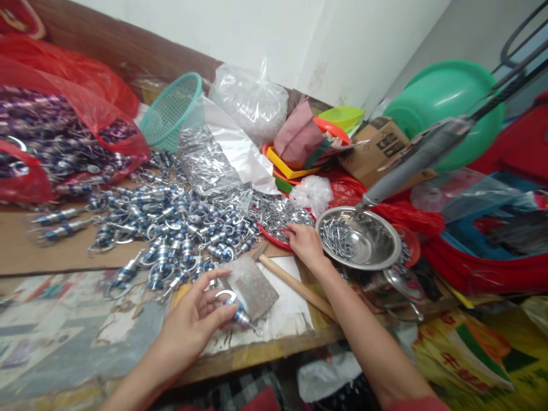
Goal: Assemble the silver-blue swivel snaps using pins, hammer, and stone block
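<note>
My left hand (pixel 203 305) has its thumb and fingers around a small silver-and-blue metal fitting with a ring (pixel 240 314). The fitting is at the near edge of a flat grey metal block (pixel 252 285). My right hand (pixel 305 245) reaches to the red dish (pixel 274 237), where small flat silver metal pieces (pixel 278 214) are heaped. Its fingertips are drawn together at the heap; whatever they pinch is too small to make out. A hammer (pixel 295 285) with a wooden handle lies between my hands, its head beside the block. Many similar fittings (pixel 171 228) are piled to the left.
A steel bowl (pixel 381 242) with nails stands right of my right hand, a grey-handled tool (pixel 419 154) slanting above it. Behind are a clear bag of metal pieces (pixel 209 160) and a teal basket (pixel 171 111). A red bag (pixel 77 103) lies far left.
</note>
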### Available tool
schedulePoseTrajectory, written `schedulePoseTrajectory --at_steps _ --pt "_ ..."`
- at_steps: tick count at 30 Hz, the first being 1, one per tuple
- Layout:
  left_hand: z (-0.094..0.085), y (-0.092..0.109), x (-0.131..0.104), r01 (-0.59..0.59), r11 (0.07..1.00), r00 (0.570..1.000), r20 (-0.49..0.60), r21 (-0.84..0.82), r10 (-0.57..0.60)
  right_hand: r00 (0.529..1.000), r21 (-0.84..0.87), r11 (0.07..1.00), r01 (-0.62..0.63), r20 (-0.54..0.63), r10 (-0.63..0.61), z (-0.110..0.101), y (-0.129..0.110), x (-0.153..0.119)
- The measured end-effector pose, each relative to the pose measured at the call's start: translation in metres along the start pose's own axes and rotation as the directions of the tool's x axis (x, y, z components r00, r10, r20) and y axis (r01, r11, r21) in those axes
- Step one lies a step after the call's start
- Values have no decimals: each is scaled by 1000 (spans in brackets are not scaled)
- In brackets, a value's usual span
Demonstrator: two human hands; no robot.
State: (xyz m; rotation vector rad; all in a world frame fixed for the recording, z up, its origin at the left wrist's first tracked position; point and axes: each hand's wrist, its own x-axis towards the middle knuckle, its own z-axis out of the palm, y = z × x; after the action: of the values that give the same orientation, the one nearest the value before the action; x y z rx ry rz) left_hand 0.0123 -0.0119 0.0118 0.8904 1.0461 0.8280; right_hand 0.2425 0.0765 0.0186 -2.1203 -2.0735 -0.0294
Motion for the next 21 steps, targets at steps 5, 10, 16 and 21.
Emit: schedulePoseTrajectory --at_steps 5,10,16,21 --pt "-4 -2 7 39 996 998 55 -75 -35 995 -128 992 -2 103 15 13 3 39" --pt "-8 -5 11 50 992 997 62 -120 -42 992 -129 991 35 122 -19 13 -4 34" --pt "-7 -4 12 19 992 1000 27 -126 -16 995 19 999 49 84 -50 12 6 37" --pt "-7 -5 13 13 994 1000 23 -111 -10 988 237 960 146 7 -152 -5 -15 -2"
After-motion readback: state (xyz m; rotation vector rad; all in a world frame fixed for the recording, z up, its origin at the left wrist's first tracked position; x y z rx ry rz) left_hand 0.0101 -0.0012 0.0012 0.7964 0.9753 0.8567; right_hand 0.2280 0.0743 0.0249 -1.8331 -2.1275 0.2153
